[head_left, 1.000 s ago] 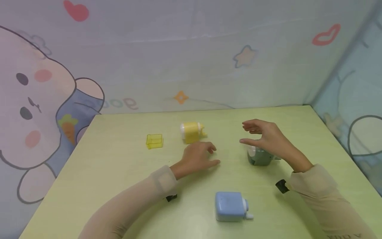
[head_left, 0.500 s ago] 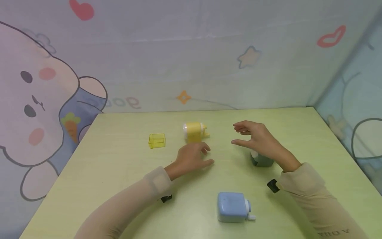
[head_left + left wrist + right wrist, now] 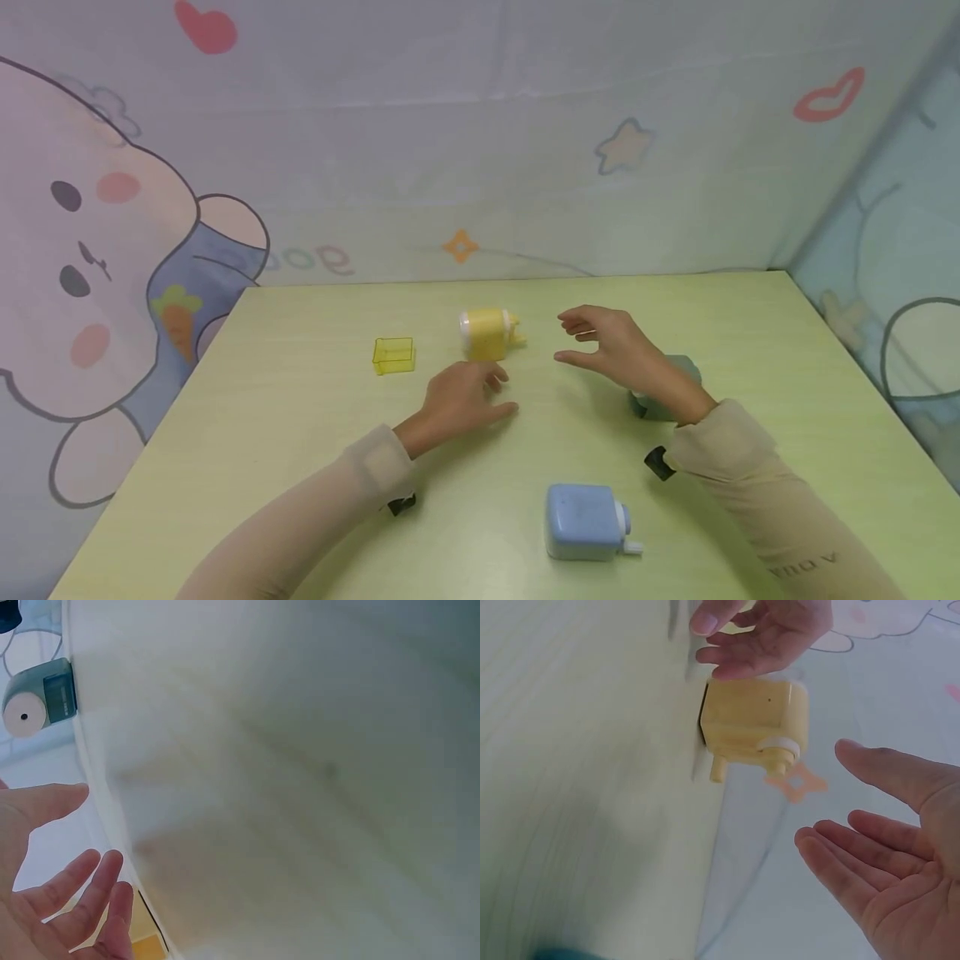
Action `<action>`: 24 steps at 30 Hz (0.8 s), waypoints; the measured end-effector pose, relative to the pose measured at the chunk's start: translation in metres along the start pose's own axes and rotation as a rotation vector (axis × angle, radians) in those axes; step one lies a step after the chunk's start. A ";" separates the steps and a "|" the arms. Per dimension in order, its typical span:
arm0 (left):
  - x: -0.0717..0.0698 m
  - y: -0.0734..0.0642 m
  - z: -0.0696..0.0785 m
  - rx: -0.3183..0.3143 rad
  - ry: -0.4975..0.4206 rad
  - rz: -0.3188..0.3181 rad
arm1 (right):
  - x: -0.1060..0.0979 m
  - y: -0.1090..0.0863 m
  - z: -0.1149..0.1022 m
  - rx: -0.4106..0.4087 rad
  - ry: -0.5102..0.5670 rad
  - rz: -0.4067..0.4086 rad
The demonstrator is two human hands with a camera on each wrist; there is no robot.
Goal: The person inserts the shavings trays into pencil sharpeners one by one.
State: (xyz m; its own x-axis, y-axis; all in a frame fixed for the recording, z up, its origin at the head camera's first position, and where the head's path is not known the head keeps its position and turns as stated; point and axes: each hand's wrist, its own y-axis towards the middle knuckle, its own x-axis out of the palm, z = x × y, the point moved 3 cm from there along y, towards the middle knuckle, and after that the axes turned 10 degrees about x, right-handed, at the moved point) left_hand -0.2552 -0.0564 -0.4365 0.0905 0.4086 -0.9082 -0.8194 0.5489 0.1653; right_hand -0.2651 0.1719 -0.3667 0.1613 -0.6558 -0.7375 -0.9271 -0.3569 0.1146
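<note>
A yellow pencil sharpener [image 3: 485, 333] with a crank on its right side stands toward the back of the table. My left hand [image 3: 460, 400] hovers just in front of it, fingers loosely bent and holding nothing. To the sharpener's right, my right hand [image 3: 603, 343] is in the air with thumb and fingers spread apart, also holding nothing. A dark green pencil sharpener [image 3: 682, 367] is partly hidden behind my right wrist; the left wrist view shows its round white front [image 3: 25, 715]. Left of the yellow sharpener lies a small see-through yellow tray [image 3: 393, 356].
A blue pencil sharpener [image 3: 583, 522] with a white crank stands near the front of the light green table [image 3: 300, 400]. Behind the table hangs a cloth backdrop [image 3: 420, 150] with cartoon prints. A black wrist camera [image 3: 660, 462] sits under my right sleeve.
My right hand has moved left, past the green sharpener toward the yellow one. My left hand has shifted slightly left. The sharpeners and the tray stay in place on the table.
</note>
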 end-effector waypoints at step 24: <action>-0.034 -0.024 -0.028 -0.047 0.037 0.089 | 0.023 0.016 -0.004 0.032 0.021 -0.041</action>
State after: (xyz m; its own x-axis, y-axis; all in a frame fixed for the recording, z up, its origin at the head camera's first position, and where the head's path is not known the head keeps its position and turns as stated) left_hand -0.2546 -0.1038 -0.4208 -0.0045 0.4263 -0.9046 -0.8491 0.4762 0.2286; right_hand -0.2748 0.1479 -0.3792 0.2057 -0.6548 -0.7273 -0.9300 -0.3622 0.0631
